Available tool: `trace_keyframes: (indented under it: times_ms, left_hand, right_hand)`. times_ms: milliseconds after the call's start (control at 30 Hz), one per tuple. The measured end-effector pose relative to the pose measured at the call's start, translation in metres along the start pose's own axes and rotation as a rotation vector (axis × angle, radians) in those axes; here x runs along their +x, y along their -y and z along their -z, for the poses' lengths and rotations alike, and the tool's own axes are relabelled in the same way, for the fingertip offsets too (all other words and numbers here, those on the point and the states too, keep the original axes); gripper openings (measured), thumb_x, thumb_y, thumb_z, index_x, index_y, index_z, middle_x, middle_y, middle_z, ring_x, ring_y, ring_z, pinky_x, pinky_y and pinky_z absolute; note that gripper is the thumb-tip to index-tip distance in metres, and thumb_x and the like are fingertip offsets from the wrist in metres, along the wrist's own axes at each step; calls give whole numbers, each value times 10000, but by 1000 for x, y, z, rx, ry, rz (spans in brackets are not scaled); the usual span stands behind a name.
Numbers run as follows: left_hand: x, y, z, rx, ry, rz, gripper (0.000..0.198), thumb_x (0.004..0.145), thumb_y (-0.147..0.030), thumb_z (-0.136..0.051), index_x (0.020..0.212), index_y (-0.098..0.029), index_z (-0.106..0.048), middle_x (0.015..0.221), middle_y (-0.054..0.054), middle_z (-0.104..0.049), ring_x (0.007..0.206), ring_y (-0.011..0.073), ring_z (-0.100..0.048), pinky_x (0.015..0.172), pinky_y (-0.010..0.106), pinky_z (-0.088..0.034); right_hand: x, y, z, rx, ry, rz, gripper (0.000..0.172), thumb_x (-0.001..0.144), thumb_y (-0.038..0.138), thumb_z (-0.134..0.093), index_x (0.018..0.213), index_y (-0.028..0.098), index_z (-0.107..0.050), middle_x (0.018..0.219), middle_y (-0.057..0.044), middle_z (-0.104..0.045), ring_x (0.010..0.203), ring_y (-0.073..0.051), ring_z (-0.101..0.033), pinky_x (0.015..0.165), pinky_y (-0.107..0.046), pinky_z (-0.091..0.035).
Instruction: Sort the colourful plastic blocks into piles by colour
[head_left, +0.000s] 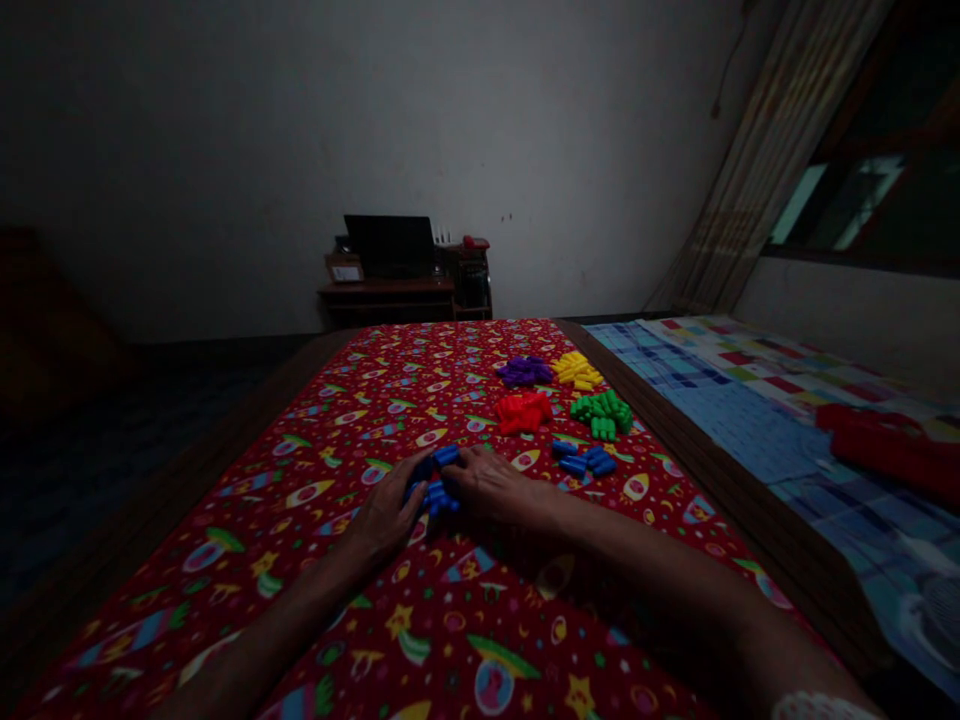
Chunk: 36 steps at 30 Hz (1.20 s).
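Blue plastic building blocks (pixel 440 499) sit together between my two hands, above the red patterned cloth. My left hand (pixel 386 512) curls round their left side, its fingers closed against them. From the right, my right hand (pixel 491 484) pinches at the same blue blocks, with a bracelet showing at that arm's lower end. Fingers partly cover the pieces, so how they join cannot be made out. To the right of my right hand lies a small group of loose blue blocks (pixel 583 459). Just beyond my hands is a heap of red blocks (pixel 523 411).
Further piles are green blocks (pixel 602 413), purple blocks (pixel 524 371) and yellow blocks (pixel 577 370). The red cloth (pixel 420 600) covers a long table with brown edges. A bed with a checked sheet (pixel 757 460) stands to the right. A desk with a dark monitor (pixel 390 246) is at the far wall.
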<state>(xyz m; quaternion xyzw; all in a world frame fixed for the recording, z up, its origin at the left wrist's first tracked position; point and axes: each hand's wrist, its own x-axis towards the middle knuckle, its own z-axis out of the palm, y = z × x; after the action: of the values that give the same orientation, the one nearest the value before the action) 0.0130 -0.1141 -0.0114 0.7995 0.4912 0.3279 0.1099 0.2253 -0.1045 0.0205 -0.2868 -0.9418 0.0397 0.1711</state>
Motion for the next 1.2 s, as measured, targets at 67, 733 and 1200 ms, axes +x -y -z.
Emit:
trace_keyframes:
  times_ms: [67, 733, 1200]
  left_hand:
    - [-1, 1, -1, -10, -2, 3, 472, 892, -350, -373, 1298, -143, -493, 1250, 142, -619, 1138, 263, -595, 994, 450, -464]
    - [-3, -2, -1, -4, -13, -29, 459, 914, -344, -390, 1326, -166, -487, 1280, 129, -608, 1159, 255, -590, 990, 423, -474]
    - [1, 2, 0, 61, -131, 69, 424, 861, -326, -393, 1224, -178, -554, 1156, 111, -644, 1074, 258, -606, 958, 430, -476]
  right_hand:
    - [-2, -2, -1, 66, 20, 14, 80, 867, 129, -557, 935, 146, -595, 890, -67, -601, 796, -157, -517, 748, -279, -415]
    - [-110, -82, 51, -38, -164, -391, 282, 840, 61, -392, 880, 128, -662, 718, -56, -644, 597, -137, -521, 592, -240, -380]
    - [25, -28, -14, 64, -38, 53, 306, 874, 102, -542, 1166, 177, -597, 1027, -94, -652, 971, -179, -583, 837, -273, -426]
